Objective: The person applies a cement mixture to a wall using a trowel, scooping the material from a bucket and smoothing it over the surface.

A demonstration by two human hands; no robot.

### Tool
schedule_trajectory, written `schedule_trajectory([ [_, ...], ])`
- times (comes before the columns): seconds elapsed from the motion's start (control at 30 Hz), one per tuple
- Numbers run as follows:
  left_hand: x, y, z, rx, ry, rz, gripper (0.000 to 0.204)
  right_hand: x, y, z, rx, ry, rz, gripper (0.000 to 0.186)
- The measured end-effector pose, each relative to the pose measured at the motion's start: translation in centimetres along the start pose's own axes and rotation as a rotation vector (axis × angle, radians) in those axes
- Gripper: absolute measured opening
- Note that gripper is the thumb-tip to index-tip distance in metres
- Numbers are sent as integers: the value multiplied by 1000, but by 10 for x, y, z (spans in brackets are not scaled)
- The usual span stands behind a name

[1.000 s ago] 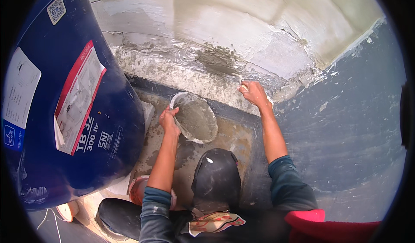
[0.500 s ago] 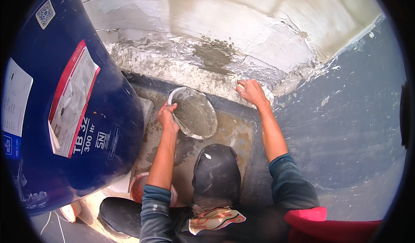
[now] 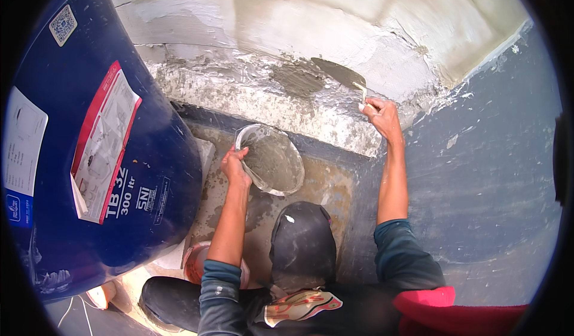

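Note:
My right hand (image 3: pixel 382 118) is closed round the handle of a trowel (image 3: pixel 339 73). The trowel's grey pointed blade lies against or close to the white wall, just right of a wet patch of grey mortar (image 3: pixel 298 80). My left hand (image 3: pixel 235 165) grips the left rim of a round bucket (image 3: pixel 301 167). Grey mortar (image 3: pixel 272 156) shows inside the bucket, which tilts a little. The rough lower wall (image 3: pixel 257 99) runs behind the bucket, part bare and part smeared.
A big dark blue tank (image 3: pixel 143 156) with paper labels fills the left side. A dark grey wall (image 3: pixel 478 174) rises on the right. Behind my left forearm stands a reddish bucket (image 3: pixel 197 261), partly hidden. My bent knee (image 3: pixel 303 240) is below the mortar bucket.
My right hand with the trowel has moved up and to the right, and the blade now shows broadside. The mortar patch looks more spread. My left hand stays on the bucket rim.

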State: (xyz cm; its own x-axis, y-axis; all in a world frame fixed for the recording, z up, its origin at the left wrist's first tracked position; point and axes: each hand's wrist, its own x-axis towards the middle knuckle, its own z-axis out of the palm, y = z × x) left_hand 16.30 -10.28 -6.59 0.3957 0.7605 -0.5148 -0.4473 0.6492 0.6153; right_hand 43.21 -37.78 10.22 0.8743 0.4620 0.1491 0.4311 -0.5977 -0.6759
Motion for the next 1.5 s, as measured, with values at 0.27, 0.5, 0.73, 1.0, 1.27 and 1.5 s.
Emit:
schedule_trajectory([
  [0.27,-11,4,11,22,-21,-13,58,10,17,3,-63,-63,-35,44],
  [0.5,-12,9,9,25,21,-8,62,-8,3,-13,136,-25,37,44],
  [0.73,-12,3,8,41,-5,2,61,-26,17,47,120,-231,-17,33],
  [1.0,-12,5,9,48,2,-1,59,-14,27,28,377,-458,172,23],
  [1.27,-11,3,8,25,2,13,62,-8,26,-1,457,-490,182,25],
  [1.5,-8,5,5,43,-64,18,62,-80,16,58,163,-440,-90,33],
])
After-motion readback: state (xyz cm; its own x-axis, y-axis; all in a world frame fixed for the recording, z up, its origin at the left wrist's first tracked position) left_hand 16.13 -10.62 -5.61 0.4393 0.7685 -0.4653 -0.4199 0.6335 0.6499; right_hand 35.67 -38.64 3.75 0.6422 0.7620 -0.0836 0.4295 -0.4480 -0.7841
